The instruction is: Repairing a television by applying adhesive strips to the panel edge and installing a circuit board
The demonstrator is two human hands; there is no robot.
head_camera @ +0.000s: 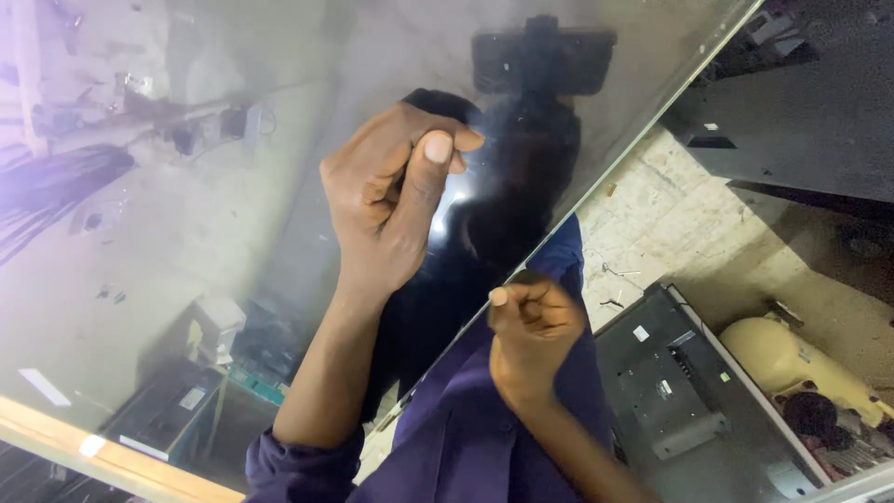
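Note:
A large glossy dark screen panel fills the left and middle of the view and mirrors the room and a head-worn camera. My left hand rests over the glass near its right edge, fingers curled and thumb pressed to the forefinger; nothing shows between them. My right hand is closed at the panel's slanted edge, with the thumb lying over the rim. Both arms wear dark purple-blue sleeves.
On the pale tiled floor to the right lies a black screen back cover, and beside it a cream-coloured machine body. A dark cabinet stands at the upper right. Small bits of debris lie on the tiles.

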